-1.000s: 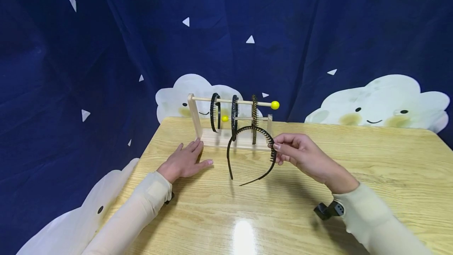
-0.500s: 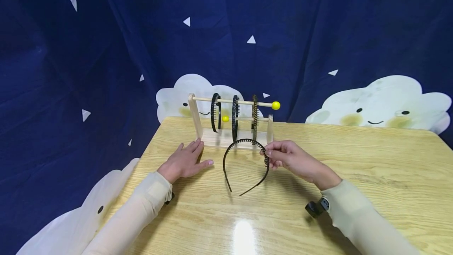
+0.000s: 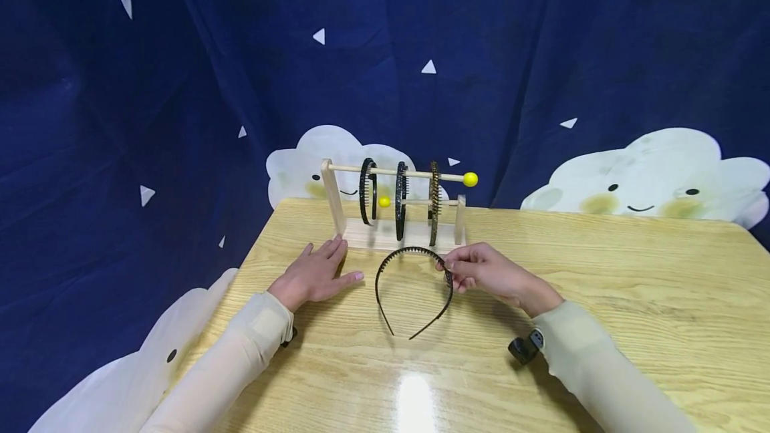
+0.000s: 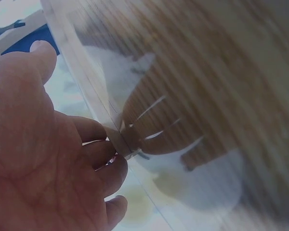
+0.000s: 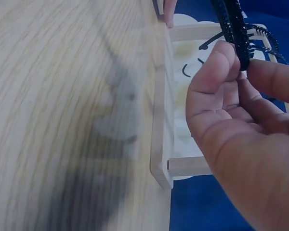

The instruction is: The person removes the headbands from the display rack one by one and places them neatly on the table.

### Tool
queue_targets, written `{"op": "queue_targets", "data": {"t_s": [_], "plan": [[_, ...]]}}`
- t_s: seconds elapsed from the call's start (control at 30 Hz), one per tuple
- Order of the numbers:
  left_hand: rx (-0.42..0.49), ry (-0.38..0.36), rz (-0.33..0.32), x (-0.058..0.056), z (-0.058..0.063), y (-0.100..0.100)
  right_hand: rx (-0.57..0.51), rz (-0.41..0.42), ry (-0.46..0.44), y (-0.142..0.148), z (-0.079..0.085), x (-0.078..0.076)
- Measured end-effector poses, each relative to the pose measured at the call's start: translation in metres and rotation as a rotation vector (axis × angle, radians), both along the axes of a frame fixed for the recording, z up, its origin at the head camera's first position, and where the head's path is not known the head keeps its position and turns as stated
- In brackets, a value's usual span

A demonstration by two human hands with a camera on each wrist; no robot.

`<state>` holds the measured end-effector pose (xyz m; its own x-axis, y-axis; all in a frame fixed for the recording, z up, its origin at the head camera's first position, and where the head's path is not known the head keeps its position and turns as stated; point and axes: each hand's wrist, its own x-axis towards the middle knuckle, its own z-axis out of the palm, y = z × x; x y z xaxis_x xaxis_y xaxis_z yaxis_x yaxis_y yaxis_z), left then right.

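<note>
In front of the rack [image 3: 375,235], the headband [image 3: 414,248] is pinched at one side by the right hand [image 3: 486,276], while the left hand [image 3: 313,275] is rested, fingers slightly apart, beside the rack; dropping could be caused by a loosened pinch.

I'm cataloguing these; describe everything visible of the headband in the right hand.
The headband is a slim, dark, plastic-looking arch with inward teeth and two tapering ends. The right hand pinches one side, in front of the wooden rack. In the head view its ends point downward; contact with the table is unclear.
</note>
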<state>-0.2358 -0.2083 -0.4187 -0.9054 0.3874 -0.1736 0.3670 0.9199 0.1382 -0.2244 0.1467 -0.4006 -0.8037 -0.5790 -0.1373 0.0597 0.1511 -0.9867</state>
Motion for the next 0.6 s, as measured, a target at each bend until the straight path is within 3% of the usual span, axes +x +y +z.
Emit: {"op": "queue_targets", "data": {"t_s": [0.6], "plan": [[-0.016, 0.000, -0.002, 0.000, 0.000, 0.000, 0.148, -0.018, 0.104, -0.015, -0.016, -0.010]]}}
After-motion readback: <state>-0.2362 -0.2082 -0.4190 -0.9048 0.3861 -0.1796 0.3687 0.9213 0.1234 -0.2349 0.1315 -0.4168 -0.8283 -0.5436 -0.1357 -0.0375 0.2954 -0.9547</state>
